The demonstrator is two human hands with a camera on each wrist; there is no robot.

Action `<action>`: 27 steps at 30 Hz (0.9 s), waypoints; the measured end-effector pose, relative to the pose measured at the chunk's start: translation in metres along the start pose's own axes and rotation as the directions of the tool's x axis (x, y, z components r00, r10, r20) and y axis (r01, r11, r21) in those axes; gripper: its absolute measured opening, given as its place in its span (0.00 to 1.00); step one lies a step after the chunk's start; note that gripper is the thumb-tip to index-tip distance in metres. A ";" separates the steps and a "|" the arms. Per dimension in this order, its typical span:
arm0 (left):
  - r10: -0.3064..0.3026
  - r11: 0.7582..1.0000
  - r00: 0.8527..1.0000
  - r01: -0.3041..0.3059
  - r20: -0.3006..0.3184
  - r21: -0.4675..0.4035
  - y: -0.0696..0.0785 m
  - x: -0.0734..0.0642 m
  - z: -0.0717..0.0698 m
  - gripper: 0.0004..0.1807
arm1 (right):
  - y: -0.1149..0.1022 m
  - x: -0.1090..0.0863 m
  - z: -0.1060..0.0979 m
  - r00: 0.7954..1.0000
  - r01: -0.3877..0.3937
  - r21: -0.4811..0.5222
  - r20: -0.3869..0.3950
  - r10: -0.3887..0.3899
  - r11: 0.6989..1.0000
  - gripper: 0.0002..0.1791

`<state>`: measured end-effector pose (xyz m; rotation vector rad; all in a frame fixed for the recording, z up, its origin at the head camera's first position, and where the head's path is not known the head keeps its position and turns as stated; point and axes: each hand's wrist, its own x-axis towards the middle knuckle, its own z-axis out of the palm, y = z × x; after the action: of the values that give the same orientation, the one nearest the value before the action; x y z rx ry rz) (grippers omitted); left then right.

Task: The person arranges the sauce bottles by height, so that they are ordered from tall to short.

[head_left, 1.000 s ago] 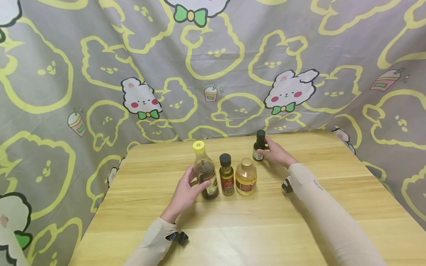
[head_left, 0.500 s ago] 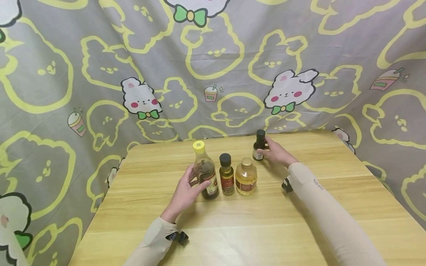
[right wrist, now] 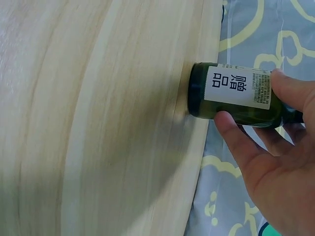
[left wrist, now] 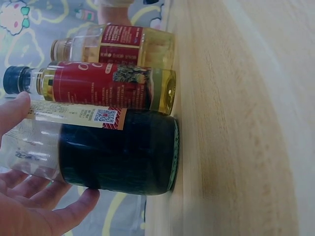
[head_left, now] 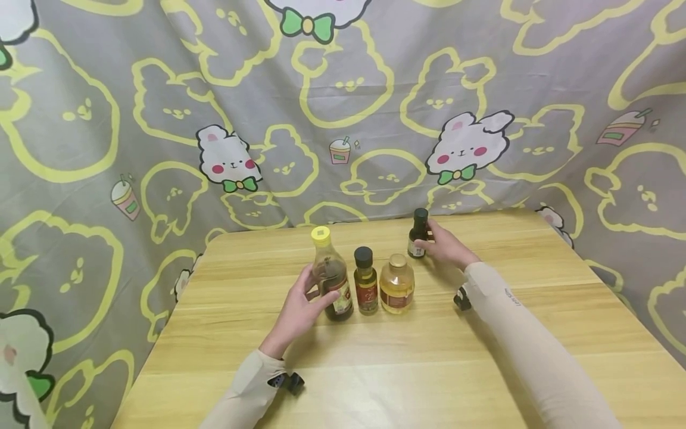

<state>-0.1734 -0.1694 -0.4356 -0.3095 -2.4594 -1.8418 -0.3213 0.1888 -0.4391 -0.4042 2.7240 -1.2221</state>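
My left hand [head_left: 301, 307] grips a tall sauce bottle [head_left: 330, 271] with a yellow cap and dark liquid, thumb on the front and fingers behind. Right beside it stands a slim oil bottle [head_left: 366, 286] with a black cap and red label. A rounder bottle [head_left: 396, 289] of pale yellow liquid comes after that, also red-labelled. Farther back, my right hand [head_left: 445, 243] holds a small dark green bottle [head_left: 417, 235] upright between thumb and fingers. The right wrist view shows a white label on this green bottle [right wrist: 236, 91], its base at the wood surface.
Everything stands on a light wooden table [head_left: 407, 369]. A grey curtain [head_left: 289, 89] with yellow outlines and white rabbit prints hangs along the table's back edge and sides. Dark wrist devices [head_left: 286, 382] sit on both sleeves.
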 end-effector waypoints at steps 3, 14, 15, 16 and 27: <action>-0.001 1.000 1.000 0.001 -0.001 0.004 -0.001 0.000 0.000 0.38 | 0.001 -0.001 0.001 1.000 -0.001 0.012 0.001 0.001 1.000 0.42; 0.001 0.999 1.000 -0.001 -0.008 0.039 -0.001 0.000 0.002 0.39 | 0.007 -0.011 0.000 0.999 0.032 0.082 -0.004 -0.032 0.996 0.45; 0.001 0.999 1.000 -0.001 -0.011 0.045 0.000 0.000 0.002 0.39 | 0.006 -0.013 -0.001 0.999 0.040 0.091 -0.009 -0.039 0.995 0.45; 0.001 0.999 1.000 -0.001 -0.014 0.046 0.000 0.000 0.002 0.38 | 0.004 -0.016 -0.003 0.999 0.042 0.102 -0.016 -0.041 0.994 0.44; -0.002 0.999 1.000 0.003 -0.010 0.040 0.001 0.000 0.002 0.41 | -0.016 -0.051 -0.016 0.996 0.090 0.209 -0.034 -0.084 0.974 0.43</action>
<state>-0.1728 -0.1674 -0.4355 -0.2951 -2.4876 -1.7885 -0.2733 0.2047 -0.4159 -0.4898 2.5846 -1.5299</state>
